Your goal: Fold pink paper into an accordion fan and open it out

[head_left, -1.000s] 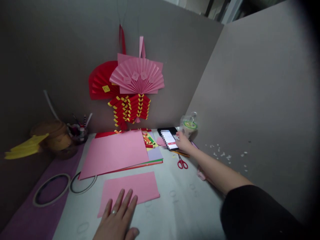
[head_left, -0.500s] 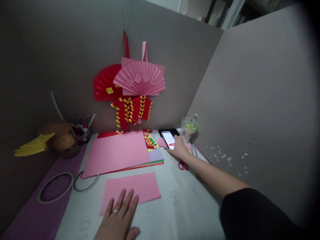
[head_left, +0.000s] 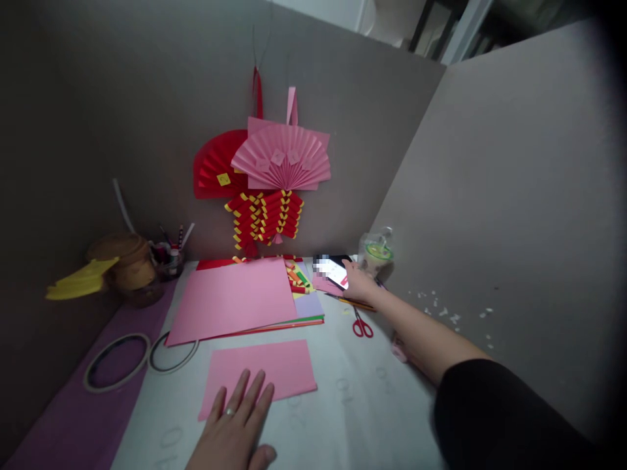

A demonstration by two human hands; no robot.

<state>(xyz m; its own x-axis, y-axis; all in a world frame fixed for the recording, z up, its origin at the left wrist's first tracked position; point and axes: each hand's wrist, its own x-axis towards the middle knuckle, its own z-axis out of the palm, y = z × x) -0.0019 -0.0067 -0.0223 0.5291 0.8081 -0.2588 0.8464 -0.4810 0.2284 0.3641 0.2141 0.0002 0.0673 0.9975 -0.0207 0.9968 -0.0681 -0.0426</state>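
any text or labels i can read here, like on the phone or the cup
None can be read.
Phone under the right hand: lit screen, partly pixelated, text too small.
Cup: green lid, any print blurred.
Paper fans on the wall: small squares, marks illegible.

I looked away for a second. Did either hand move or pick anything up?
The right hand dipped toward the scissors, then returned to the phone, fingers on its screen. Nothing picked up. The left hand stayed flat on the pink sheet.
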